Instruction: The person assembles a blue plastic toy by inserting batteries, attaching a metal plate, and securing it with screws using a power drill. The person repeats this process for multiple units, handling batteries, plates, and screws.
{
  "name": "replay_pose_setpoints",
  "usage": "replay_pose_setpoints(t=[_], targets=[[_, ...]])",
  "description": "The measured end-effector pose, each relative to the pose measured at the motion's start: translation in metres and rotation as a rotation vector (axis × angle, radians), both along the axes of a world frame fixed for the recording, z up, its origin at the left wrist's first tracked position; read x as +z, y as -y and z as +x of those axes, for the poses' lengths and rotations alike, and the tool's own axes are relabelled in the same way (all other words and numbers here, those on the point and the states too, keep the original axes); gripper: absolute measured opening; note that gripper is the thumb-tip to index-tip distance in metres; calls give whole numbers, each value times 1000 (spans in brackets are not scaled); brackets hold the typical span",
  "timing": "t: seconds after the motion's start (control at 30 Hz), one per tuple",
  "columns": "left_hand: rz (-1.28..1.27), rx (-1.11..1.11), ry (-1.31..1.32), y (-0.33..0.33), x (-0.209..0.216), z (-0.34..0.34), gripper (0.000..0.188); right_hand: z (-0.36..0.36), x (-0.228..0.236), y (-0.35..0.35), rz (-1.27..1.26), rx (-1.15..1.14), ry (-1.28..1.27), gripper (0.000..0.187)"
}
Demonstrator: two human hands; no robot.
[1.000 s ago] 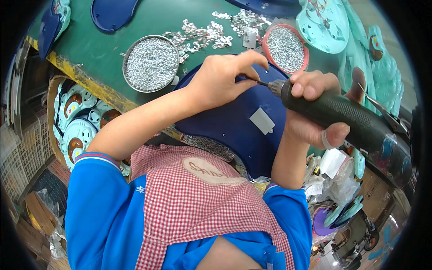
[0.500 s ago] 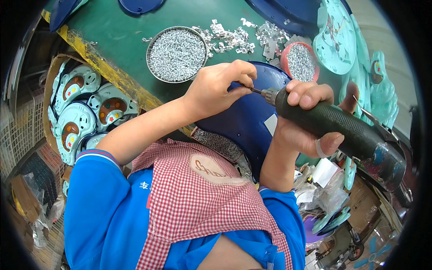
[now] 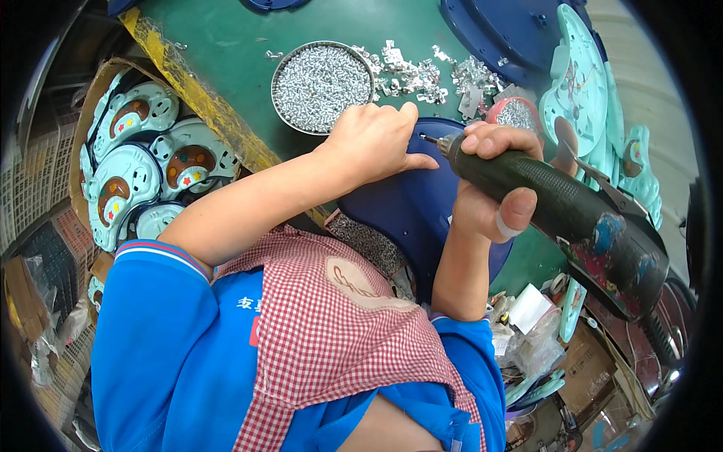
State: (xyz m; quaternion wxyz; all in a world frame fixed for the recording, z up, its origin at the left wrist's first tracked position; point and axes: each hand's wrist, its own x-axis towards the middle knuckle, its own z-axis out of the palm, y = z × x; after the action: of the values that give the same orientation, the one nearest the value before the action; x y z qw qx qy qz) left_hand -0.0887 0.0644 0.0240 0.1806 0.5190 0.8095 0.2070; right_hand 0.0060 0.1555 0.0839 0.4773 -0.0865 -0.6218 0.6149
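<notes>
In my right hand [image 3: 501,173] is a dark green, worn electric screwdriver [image 3: 557,200], its bit pointing left; whether a screw sits on the tip I cannot tell. A white band wraps my right thumb. Close by the bit, but apart from it, is my left hand [image 3: 373,143], thumb stretched out and away from the bent fingers; its palm side is hidden. Under both hands a dark blue plastic panel [image 3: 403,203] lies at the table edge. Beyond my left hand stands a round metal tin of screws [image 3: 320,87].
Small metal clips [image 3: 410,75] lie near a red bowl of screws [image 3: 516,113]. Mint-green plastic shells [image 3: 576,98] pile up at the right. A carton [image 3: 79,162] of mint-green toy parts stands at the left, beside the yellow-taped table edge [image 3: 192,90].
My left thumb and fingers have come off the screwdriver bit and spread apart. The screwdriver in my right hand has shifted slightly left and up. The whole view has shifted a little.
</notes>
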Motion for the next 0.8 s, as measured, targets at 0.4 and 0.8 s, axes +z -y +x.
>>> replay_pose_setpoints(t=[0.4,0.8], targets=[[22,-28,67,1,-1,-2,64,-4,-27,-10,-60,157,-9,86],[15,-50,91,1,1,0,59,12,-14,-20,37,325,38,102]])
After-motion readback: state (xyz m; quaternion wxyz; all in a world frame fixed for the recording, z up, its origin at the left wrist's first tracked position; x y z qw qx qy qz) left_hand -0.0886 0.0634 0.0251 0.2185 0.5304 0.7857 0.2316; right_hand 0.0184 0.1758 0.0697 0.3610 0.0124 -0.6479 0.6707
